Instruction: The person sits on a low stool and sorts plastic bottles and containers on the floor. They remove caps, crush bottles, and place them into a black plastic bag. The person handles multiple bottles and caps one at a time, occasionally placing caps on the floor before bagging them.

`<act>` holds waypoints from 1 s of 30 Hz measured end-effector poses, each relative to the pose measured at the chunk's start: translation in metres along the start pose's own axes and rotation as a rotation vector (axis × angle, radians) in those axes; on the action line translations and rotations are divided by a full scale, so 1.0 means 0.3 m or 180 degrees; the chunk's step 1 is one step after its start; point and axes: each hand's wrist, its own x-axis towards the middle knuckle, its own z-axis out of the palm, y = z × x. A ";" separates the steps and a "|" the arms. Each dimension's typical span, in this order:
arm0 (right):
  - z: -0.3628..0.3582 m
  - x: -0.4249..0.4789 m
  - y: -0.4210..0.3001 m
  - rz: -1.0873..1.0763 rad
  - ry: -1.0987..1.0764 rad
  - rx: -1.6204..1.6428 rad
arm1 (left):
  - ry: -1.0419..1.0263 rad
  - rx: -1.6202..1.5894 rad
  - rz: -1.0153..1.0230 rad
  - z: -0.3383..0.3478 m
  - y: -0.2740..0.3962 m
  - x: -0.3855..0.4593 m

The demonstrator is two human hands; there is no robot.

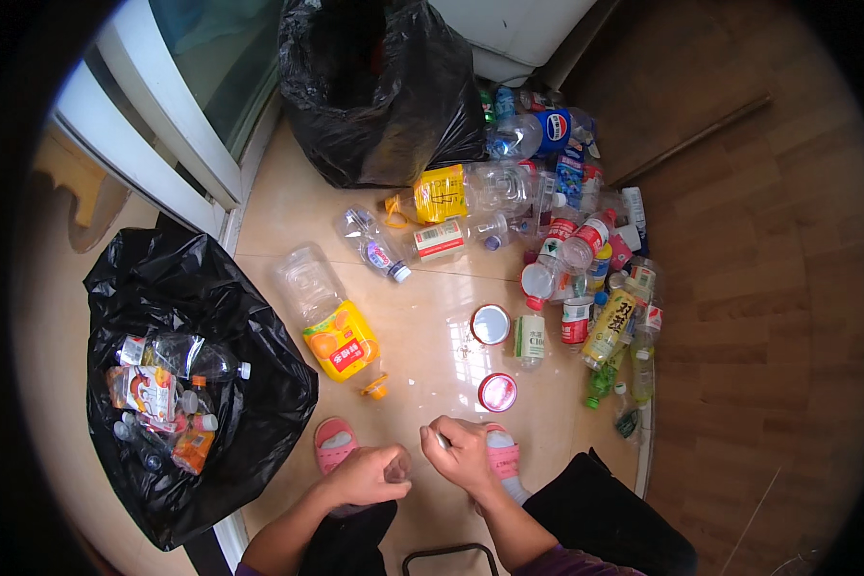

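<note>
Above my lap my left hand [371, 471] curls around a clear plastic bottle [399, 466], mostly covered by the fingers. Just to its right, my right hand [461, 452] closes on a small whitish object [443, 441], too hidden to name surely. The two hands are apart. On the floor ahead lie two round lids with red rims, one silvery [490, 324] and one reddish [497, 392]. A large orange-drink bottle [340, 340] with a yellow label lies to the left of them. Beside the silvery lid is a small bottle with a pale green label [529, 337].
An open black plastic bag [237, 446] at left holds several bottles and a carton. Another black bag [389, 137] stands upright at the back. Many empty bottles [576, 245] are heaped along the wooden panel [734, 302]. A sliding-door frame [151, 151] borders the left.
</note>
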 end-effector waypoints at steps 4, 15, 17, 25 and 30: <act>-0.083 0.047 -0.052 -0.0947 -0.0564 0.0454 | -0.2364 -0.2408 0.0241 -0.053 -0.035 0.056; -0.302 0.110 0.001 0.0713 0.1466 0.1253 | 0.1005 0.2334 0.1328 0.052 -0.068 0.187; -0.312 0.112 0.008 0.0753 0.1528 0.1289 | 0.1025 0.2661 0.1188 0.112 -0.155 0.217; -0.282 0.104 0.014 0.0865 0.1197 0.0924 | 0.1317 0.3560 -0.0238 0.144 -0.531 0.197; -0.249 0.098 0.029 0.0914 0.1121 0.0795 | 0.1744 0.3067 -0.0269 0.173 -0.513 0.184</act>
